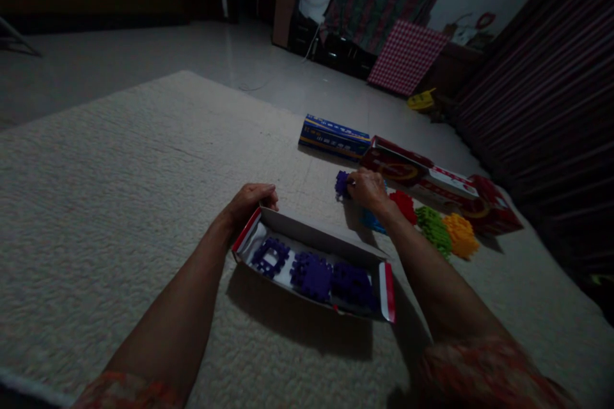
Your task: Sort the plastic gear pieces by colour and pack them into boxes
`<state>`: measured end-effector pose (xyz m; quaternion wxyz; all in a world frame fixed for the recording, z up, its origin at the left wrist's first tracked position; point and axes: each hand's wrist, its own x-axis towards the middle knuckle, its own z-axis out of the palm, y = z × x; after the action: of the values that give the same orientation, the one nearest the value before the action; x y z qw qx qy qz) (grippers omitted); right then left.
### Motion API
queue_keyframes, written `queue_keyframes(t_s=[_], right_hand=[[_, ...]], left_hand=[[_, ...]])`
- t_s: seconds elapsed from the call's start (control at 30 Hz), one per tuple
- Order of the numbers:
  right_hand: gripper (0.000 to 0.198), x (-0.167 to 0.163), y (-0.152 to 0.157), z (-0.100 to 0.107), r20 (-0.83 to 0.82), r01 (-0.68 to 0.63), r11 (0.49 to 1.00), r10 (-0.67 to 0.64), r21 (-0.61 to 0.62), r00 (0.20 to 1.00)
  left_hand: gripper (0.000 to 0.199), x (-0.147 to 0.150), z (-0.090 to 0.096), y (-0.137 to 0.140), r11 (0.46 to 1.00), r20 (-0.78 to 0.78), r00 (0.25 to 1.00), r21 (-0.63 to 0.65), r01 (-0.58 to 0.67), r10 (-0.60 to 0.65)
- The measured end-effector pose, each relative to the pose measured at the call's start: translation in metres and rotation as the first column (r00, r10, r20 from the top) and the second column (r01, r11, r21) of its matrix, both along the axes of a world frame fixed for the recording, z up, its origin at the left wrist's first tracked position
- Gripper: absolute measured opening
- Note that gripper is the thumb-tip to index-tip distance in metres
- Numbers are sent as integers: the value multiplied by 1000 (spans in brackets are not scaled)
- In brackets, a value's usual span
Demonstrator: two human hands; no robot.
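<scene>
My left hand (250, 202) is curled at the far left corner of an open cardboard box (314, 228) with red and white ends, gripping its edge. Inside lie several purple interlocking plastic pieces; the one at the left is a square frame (271, 257) with an open middle. Beyond the box, my right hand (368, 189) closes on purple toothed building pieces (341, 185) at the mat's surface; my fingers partly hide them. Beside that hand sit blue pieces (373, 222), partly behind my wrist, and red pieces (403, 206).
Green pieces (433, 230) and orange pieces (460, 236) are stacked farther right. Behind them stand a blue box (334, 138) and a long red box (403, 166). All of this rests on a cream textured mat (144, 160). A dark striped curtain (537, 70) hangs at the right.
</scene>
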<state>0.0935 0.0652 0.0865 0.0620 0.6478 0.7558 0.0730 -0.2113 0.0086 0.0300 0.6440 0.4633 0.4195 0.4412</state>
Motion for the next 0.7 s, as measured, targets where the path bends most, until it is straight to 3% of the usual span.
queue_keyframes(t_s=[0.1,0.17,0.33,0.4,0.5,0.6,0.7], right_hand=[[28,-3,-14,19,-133,-11,995,24,102,991],[23,-12,-32,34,-279,-66,983,113,170,954],[13,-59,-99,67,-486,-377,900,436,219,758],[12,-83,-124,72,-466,-448,884,455,134,759],[16,-112,-145,69,-319,-465,883,427,-54,846],[24,-131,-150,59,-151,-443,881,421,-168,894],[32,-140,-147,46,-70,-435,878,430,-202,900]], left_hand=[[37,0,0,0,1000,18,1000,-25,15,-15],[36,0,-1,1,999,37,999,-35,22,-21],[34,0,-2,2,999,15,1000,-34,14,-13],[34,0,-1,1,1000,6,1000,-20,19,-19],[33,-1,0,0,1000,2,1000,15,16,-16],[33,-1,-2,1,999,-4,1000,43,13,-13],[34,-1,-5,2,998,-16,1000,58,15,-15]])
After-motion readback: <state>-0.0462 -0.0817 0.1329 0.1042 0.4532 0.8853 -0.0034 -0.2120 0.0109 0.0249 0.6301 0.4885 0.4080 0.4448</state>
